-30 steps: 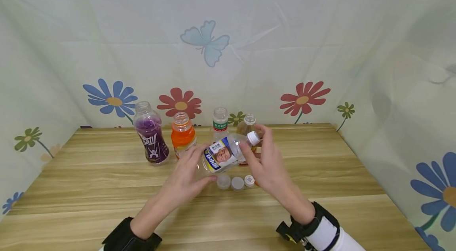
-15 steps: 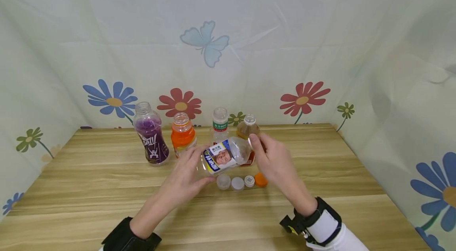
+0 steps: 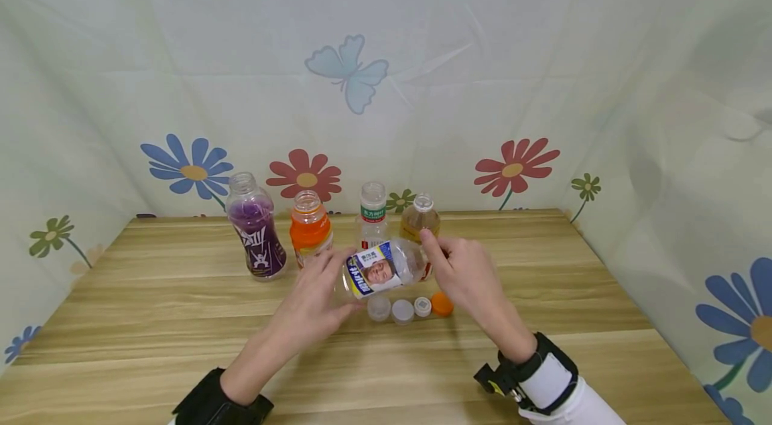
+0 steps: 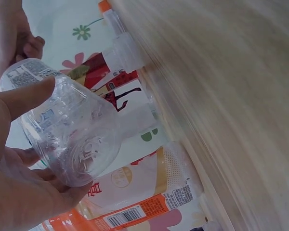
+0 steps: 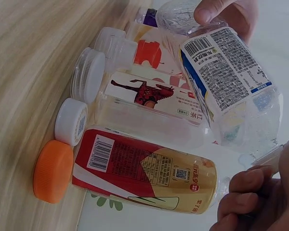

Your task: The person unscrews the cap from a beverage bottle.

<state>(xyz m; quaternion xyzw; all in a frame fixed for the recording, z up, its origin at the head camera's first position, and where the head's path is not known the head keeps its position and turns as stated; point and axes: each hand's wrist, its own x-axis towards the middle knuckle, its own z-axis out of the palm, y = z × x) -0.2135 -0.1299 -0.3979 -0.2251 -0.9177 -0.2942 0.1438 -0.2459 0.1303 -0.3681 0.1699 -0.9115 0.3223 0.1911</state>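
A clear plastic bottle (image 3: 376,269) with a blue, white and yellow label is held tilted above the table, its neck toward the right. My left hand (image 3: 316,294) grips it round the base, thumb and fingers on opposite sides in the left wrist view. At the neck, my right hand (image 3: 461,271) pinches the white cap (image 5: 271,158), with its fingers curled. Most of that cap is hidden by the hand. Below the bottle lie two whitish caps (image 3: 403,312), a smaller white cap (image 3: 422,306) and an orange cap (image 3: 442,304) in a row.
Behind the hands stand several uncapped bottles: a purple one (image 3: 259,237), an orange one (image 3: 310,230), a clear one with a green label band (image 3: 373,214) and one with brownish contents (image 3: 420,217). A flowered curtain (image 3: 422,110) rises behind the wooden table (image 3: 151,304).
My right hand has shifted from beside the bottle's neck onto its cap, its fingers curling in. The orange cap has come into sight. The left hand stays on the base.
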